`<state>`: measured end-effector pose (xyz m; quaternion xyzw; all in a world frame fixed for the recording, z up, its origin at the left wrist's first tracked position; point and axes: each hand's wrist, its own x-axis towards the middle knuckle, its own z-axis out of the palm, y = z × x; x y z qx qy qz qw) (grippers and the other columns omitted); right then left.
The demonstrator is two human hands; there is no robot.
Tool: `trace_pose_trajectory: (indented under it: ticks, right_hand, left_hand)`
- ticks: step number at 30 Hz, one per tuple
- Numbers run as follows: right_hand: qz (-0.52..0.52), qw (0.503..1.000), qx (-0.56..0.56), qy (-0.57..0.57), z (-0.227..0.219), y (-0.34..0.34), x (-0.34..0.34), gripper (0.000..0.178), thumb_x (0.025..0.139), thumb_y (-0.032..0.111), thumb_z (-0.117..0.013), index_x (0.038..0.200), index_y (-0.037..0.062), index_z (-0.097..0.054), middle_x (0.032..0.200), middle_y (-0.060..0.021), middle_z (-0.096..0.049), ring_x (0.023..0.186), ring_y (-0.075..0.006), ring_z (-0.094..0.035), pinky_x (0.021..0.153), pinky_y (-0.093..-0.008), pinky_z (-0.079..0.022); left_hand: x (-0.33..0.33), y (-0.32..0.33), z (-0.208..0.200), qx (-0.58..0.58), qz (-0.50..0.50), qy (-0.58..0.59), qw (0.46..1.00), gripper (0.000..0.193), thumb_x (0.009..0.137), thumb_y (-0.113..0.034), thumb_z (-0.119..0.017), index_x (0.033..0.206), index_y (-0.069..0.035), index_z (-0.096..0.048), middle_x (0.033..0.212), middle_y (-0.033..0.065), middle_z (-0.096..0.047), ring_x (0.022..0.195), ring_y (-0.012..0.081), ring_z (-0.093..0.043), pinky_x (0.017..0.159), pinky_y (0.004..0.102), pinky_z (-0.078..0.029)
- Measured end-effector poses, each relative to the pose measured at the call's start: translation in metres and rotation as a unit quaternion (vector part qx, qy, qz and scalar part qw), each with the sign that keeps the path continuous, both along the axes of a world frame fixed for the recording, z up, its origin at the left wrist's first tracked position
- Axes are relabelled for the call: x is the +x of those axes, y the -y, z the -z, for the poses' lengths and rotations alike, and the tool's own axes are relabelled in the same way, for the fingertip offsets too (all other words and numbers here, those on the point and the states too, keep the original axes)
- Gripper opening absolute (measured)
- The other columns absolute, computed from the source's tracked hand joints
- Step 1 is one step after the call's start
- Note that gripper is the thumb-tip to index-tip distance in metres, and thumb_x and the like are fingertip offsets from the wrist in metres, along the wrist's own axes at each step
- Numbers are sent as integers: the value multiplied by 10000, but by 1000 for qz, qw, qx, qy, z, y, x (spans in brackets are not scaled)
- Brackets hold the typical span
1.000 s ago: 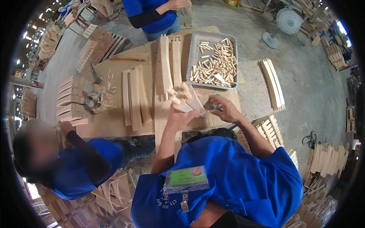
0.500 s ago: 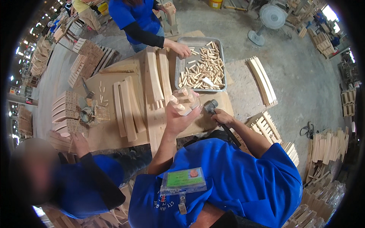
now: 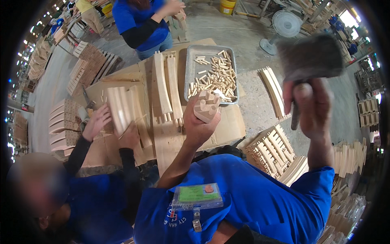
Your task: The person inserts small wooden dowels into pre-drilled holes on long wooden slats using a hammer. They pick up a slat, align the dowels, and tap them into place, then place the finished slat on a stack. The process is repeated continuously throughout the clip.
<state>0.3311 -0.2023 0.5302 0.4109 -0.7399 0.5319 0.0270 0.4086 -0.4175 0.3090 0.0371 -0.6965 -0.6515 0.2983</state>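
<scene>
The wooden block (image 3: 206, 106), studded with dowel pegs, sits in the left hand (image 3: 198, 123) above a cardboard-covered worktop (image 3: 170, 142) bearing curved wooden slats (image 3: 161, 87) and a metal tray (image 3: 191, 69) of dowels, on a concrete workshop floor (image 3: 252, 93) beside a fan (image 3: 280, 26). The left fingers clamp around the block. The right hand (image 3: 310, 107) is raised high, fingers closed on a mallet (image 3: 310, 57).
</scene>
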Motion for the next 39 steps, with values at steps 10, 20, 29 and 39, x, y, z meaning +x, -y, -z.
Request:
trace_pose_trajectory:
  ticks: [10, 20, 29, 39]
  right_hand:
    - [-46, 938, 342, -23, -14, 20, -1, 229, 979, 70, -679, 1178, -32, -631, 869, -232, -674, 789, -398, -658, 737, -442, -533]
    - [-53, 942, 330, -36, 35, 19, 6, 182, 963, 123, -695, 1108, 21, -656, 883, -204, -690, 795, -399, -670, 736, -451, -550]
    - [23, 997, 44, -52, -5, 23, 6, 273, 1034, 163, -667, 1250, -3, -644, 833, -112, -669, 705, -204, -603, 659, -353, -514]
    - [-5, 991, 136, -15, -18, 28, 0, 242, 1004, 104, -665, 1220, 0, -632, 797, -119, -650, 664, -270, -621, 617, -359, -490]
  left_hand:
    - [0, -7, -1, -42, 8, -38, 998, 576, 788, -40, -814, 1317, 1, -591, 1110, 72, -686, 991, 148, -664, 887, 315, -549]
    - [8, 6, -3, -13, 11, 35, 999, 668, 805, -13, -806, 1417, 8, -539, 1170, 115, -684, 1069, 177, -674, 933, 330, -553]
    - [13, 3, 4, 80, 79, 44, 993, 713, 802, 6, -819, 1451, -13, -523, 1167, 104, -668, 1047, 153, -671, 914, 312, -553]
    - [14, 6, 7, 65, 76, 39, 994, 648, 833, -12, -835, 1418, -24, -557, 1062, 14, -659, 962, 83, -618, 859, 252, -530]
